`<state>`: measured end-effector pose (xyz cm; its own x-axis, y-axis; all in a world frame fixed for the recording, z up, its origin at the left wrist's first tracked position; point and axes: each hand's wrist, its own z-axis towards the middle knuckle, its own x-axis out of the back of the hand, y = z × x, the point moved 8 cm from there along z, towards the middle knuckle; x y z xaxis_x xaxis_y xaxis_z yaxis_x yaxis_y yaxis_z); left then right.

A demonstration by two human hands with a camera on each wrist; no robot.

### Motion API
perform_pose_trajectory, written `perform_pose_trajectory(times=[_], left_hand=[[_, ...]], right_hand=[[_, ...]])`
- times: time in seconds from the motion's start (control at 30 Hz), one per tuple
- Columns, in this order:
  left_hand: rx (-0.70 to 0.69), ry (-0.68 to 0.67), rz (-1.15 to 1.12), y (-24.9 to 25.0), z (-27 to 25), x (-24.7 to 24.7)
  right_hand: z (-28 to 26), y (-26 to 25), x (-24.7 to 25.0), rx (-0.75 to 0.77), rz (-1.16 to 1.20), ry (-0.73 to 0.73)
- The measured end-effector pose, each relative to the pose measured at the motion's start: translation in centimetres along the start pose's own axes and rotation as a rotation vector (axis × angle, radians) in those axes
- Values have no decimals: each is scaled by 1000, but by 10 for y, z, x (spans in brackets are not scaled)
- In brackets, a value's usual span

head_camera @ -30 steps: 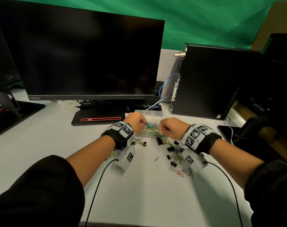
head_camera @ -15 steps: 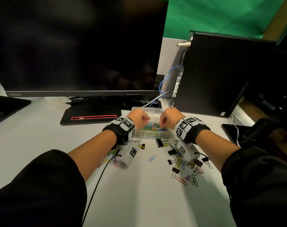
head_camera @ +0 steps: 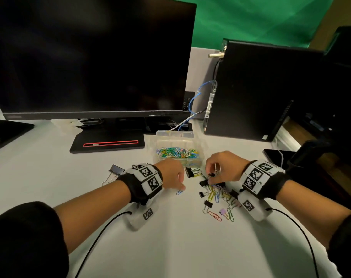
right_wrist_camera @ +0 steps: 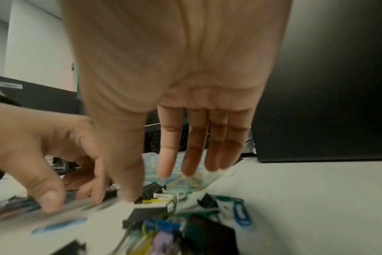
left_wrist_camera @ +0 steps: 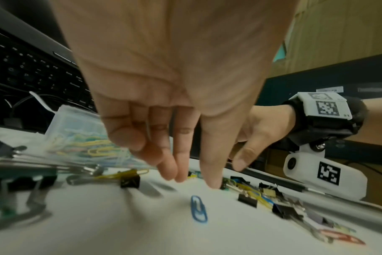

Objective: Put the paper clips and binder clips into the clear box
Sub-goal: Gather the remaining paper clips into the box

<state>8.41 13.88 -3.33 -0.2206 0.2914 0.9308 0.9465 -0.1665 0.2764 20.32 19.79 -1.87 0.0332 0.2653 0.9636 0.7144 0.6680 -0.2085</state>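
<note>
The clear box (head_camera: 192, 163) stands open on the white table, holding many coloured paper clips. My left hand (head_camera: 180, 185) hangs just in front of it, fingers pointing down and holding nothing. In the left wrist view its fingertips (left_wrist_camera: 213, 182) hover over a lone blue paper clip (left_wrist_camera: 199, 211). My right hand (head_camera: 210, 175) reaches into the pile of loose clips (head_camera: 217, 194). In the right wrist view its fingers (right_wrist_camera: 193, 155) are straight, and the thumb touches a small black binder clip (right_wrist_camera: 152, 189).
The box lid (head_camera: 174, 134) lies behind the box. A large binder clip (head_camera: 115, 170) sits to the left. A monitor (head_camera: 90, 57) and its stand base (head_camera: 107, 143) fill the back, a black computer tower (head_camera: 250, 89) the right.
Both hands have drawn back from over the box and dropped to the loose clips on the table. The head view has moved in closer.
</note>
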Motion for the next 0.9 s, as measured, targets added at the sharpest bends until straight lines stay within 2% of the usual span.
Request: perform_pose_trajectory(times=[0.1, 0.23, 0.37, 0.5, 0.9], left_hand=[[56, -42, 13, -2, 2, -11], [76, -75, 47, 0, 4, -17], [29, -77, -36, 5, 4, -19], [37, -68, -96, 2, 2, -21], [42, -44, -93, 2, 3, -24]], right_hand=[[-6, 3, -13, -22, -9, -109], [0, 4, -19, -41, -55, -144], [5, 1, -19, -53, -9, -127], [4, -2, -18, -56, 24, -109], [9, 1, 14, -46, 133, 3]])
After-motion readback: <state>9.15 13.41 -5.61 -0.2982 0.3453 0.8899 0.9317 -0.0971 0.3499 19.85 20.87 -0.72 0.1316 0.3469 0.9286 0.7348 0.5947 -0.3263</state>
